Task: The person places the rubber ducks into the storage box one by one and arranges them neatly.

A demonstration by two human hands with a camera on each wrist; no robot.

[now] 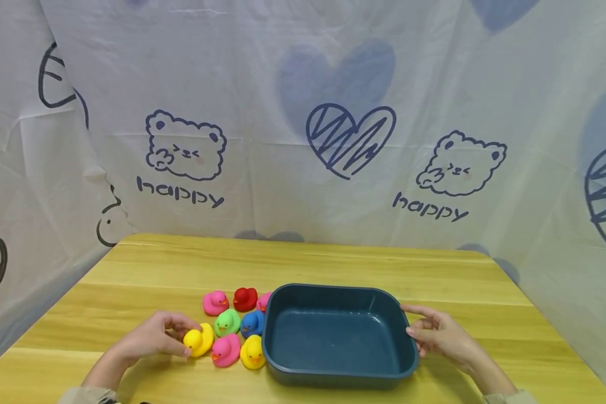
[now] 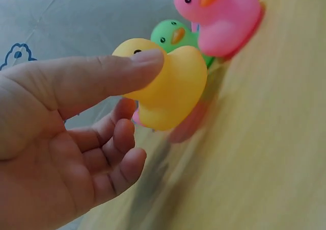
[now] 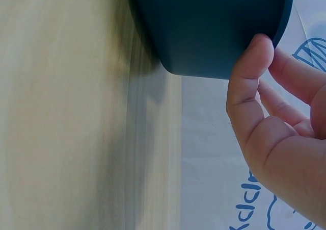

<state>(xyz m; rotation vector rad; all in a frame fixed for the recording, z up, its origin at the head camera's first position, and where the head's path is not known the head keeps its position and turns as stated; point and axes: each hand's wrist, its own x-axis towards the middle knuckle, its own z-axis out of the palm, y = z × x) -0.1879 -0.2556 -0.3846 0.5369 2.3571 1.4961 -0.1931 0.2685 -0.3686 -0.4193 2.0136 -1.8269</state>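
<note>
My left hand (image 1: 159, 338) pinches a yellow rubber duck (image 1: 199, 340) between thumb and fingers, at the left end of a group of ducks. In the left wrist view the thumb lies across the side of this duck (image 2: 175, 90); whether it touches the table cannot be told. On the other side, my right hand (image 1: 441, 335) holds the right edge of a dark blue plastic tray (image 1: 340, 372), thumb and forefinger at the rim. The right wrist view shows the thumb against the tray's outer wall (image 3: 209, 31). No duck shows inside the tray.
Left of the tray stand more rubber ducks: a green duck (image 1: 227, 322), a blue duck (image 1: 253, 324), a red duck (image 1: 244, 299), another yellow duck (image 1: 253, 352) and several pink ones, including a front pink duck (image 1: 226, 350). A printed cloth (image 1: 272, 185) hangs behind the wooden table (image 1: 156, 264).
</note>
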